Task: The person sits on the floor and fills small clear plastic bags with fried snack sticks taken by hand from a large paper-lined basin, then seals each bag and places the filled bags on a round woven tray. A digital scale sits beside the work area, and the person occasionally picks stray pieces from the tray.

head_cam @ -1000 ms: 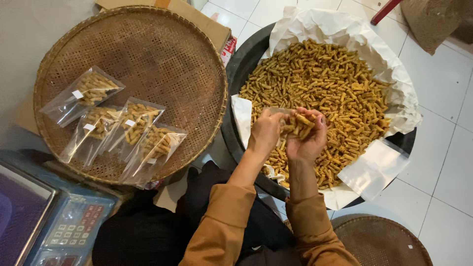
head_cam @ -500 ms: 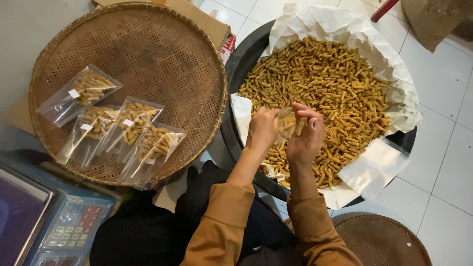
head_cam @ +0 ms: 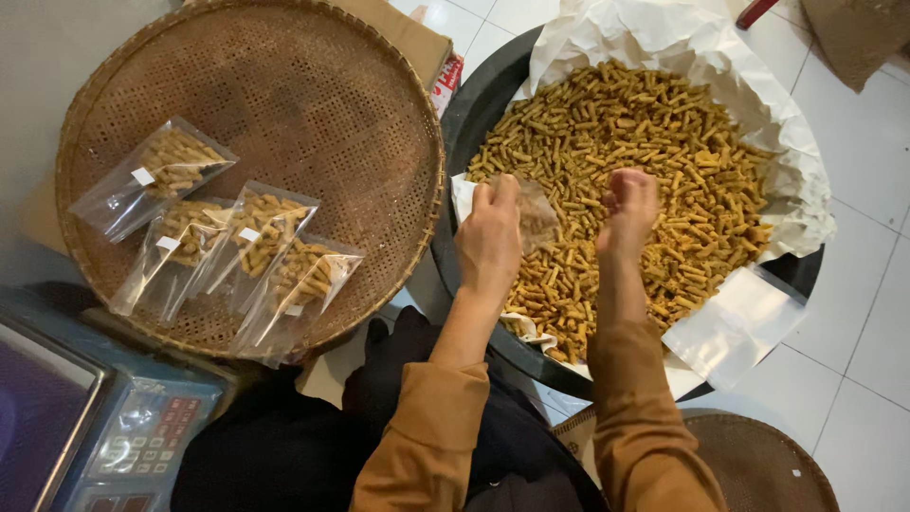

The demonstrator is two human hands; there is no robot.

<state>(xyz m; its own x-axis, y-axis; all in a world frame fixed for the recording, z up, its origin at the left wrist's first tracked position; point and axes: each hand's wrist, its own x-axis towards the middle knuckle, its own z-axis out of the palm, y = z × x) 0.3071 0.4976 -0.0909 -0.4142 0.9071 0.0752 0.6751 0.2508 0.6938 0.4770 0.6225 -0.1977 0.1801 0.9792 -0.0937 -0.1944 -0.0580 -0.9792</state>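
While four filled clear bags lie on the round woven tray at the left, with a scale near it, the left hand pinches a small clear bag over the black tub of yellow stick snacks. Just right, the right hand is clenched above the heap; whether it grips snacks, I cannot tell.

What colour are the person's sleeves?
The sleeves are orange-brown, shown best in the head view.
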